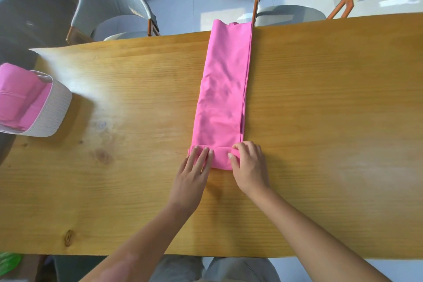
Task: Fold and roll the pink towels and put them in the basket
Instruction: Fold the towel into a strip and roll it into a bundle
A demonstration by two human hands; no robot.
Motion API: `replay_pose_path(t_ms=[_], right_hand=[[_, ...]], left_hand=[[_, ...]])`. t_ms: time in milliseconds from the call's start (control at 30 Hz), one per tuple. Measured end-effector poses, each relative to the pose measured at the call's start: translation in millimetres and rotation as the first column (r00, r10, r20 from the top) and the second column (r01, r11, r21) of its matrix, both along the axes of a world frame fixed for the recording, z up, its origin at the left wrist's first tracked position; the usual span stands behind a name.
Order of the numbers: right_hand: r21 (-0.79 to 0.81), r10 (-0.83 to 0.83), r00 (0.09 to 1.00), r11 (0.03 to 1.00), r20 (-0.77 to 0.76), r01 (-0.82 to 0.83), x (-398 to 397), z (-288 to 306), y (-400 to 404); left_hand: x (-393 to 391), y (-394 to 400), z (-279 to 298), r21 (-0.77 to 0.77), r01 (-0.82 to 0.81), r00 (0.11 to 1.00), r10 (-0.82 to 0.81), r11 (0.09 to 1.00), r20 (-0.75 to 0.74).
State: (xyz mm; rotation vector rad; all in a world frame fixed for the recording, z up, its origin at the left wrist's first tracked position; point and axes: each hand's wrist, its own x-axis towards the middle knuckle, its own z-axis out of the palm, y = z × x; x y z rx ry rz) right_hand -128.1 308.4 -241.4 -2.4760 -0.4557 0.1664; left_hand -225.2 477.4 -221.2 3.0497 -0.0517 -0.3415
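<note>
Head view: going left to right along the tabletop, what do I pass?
basket holding rolled pink towels → bare stretch of table → left hand on the started roll → folded pink towel strip → right hand on the roll's right end.

Bright daylight is pouring in from twelve o'clock, glaring white across the desk (96, 89) toward nine o'clock. Wide-angle distortion is bending the edges, blurring the corners.

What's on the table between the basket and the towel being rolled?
Nothing: the head view shows only bare wooden table between the white basket and the folded pink towel.
</note>
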Motion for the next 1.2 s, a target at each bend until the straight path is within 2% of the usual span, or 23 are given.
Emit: replay_pose_path(t_ms=[67, 167, 233, 333, 467, 567, 667, 767, 867, 967, 1033, 1133, 1167, 1200], right_hand=[[-0.06, 0.148, 0.973, 0.988, 0.178, -0.139, -2, -2, -3], [-0.198, 0.397, 0.893, 0.912, 0.211, -0.358, -2, -9, -8], [-0.227, 0.431, 0.877, 0.895, 0.213, -0.384, 5, -14, -8], [-0.177, 0.434, 0.881, 0.897, 0.19, -0.404, 25, -11, -5], [-0.131, 0.449, 0.892, 0.889, 0.054, -0.44, 48, -2, 0], [-0.032, 0.429, 0.891, 0.899, -0.146, -0.437, 62, 7, 5], [0.033, 0.328, 0.856, 0.938, -0.4, -0.345, 70, 13, 2], [0.092, 0.257, 0.841, 0.966, -0.476, -0.243, 68, 15, -3], [0.136, 0.127, 0.923, 0.987, -0.363, -0.083, 58, 14, -4], [0.033, 0.153, 0.987, 0.988, -0.053, -0.152, 42, 10, -6], [-0.081, 0.27, 0.958, 0.962, 0.101, -0.262, 33, 6, -11], [-0.237, 0.372, 0.911, 0.914, 0.175, -0.328, 29, -1, -20], [-0.274, 0.387, 0.905, 0.903, 0.179, -0.331, 30, -2, -20], [-0.3, 0.395, 0.902, 0.894, 0.176, -0.332, 31, -4, -20]], left_hand=[[10, 0, 2, -0.002, -0.015, 1.0, 0.015, 1.0, -0.018], [28, 2, 4, -0.008, -0.028, 0.999, 0.028, 1.0, -0.039], [41, 5, 5, -0.024, -0.023, 0.999, 0.023, 0.999, -0.037], [61, 11, 6, -0.08, -0.046, 0.998, 0.043, 0.996, -0.036], [71, 23, 6, -0.231, -0.164, 0.986, 0.16, 0.959, -0.04], [68, 31, 5, -0.348, -0.239, 0.971, 0.232, 0.907, -0.063], [65, 32, 6, -0.41, -0.269, 0.963, 0.245, 0.872, -0.111], [59, 28, 6, -0.452, -0.285, 0.959, 0.249, 0.845, -0.138], [53, 25, 4, -0.493, -0.374, 0.926, 0.345, 0.785, -0.152], [54, 20, 3, -0.551, -0.479, 0.867, 0.466, 0.684, -0.175], [58, 17, 4, -0.573, -0.548, 0.814, 0.546, 0.609, -0.198], [69, 18, 6, -0.59, -0.619, 0.738, 0.64, 0.518, -0.213], [70, 18, 9, -0.585, -0.618, 0.731, 0.657, 0.525, -0.183], [70, 19, 11, -0.56, -0.579, 0.758, 0.644, 0.593, -0.102]])
